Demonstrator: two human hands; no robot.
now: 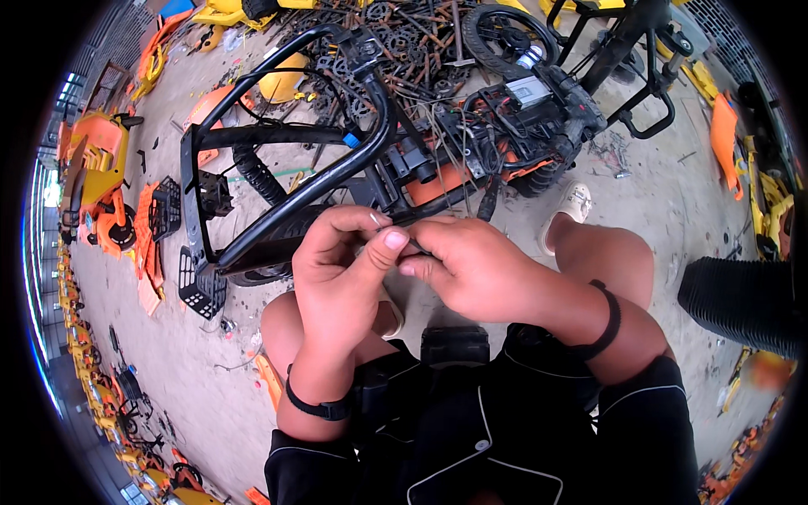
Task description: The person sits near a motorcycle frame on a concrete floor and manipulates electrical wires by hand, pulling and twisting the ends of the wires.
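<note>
My left hand (341,273) and my right hand (484,265) meet in front of me, fingertips almost touching. Both are closed in a pinch. Between them a small thin dark piece (416,246) barely shows; the fingers cover most of it, so I cannot tell its kind. Just beyond my hands lies a black tubular vehicle frame (290,204) with a blue connector (351,140) on its wiring. To its right are the exposed wires and parts (513,118) of the vehicle, with an orange panel (438,181) below them.
A heap of rusty sprockets and rods (396,50) lies beyond the frame, beside a spoked wheel (509,40). Black plastic crates (202,282) and orange and yellow body parts (105,168) are at the left. A black ribbed object (741,303) stands at the right.
</note>
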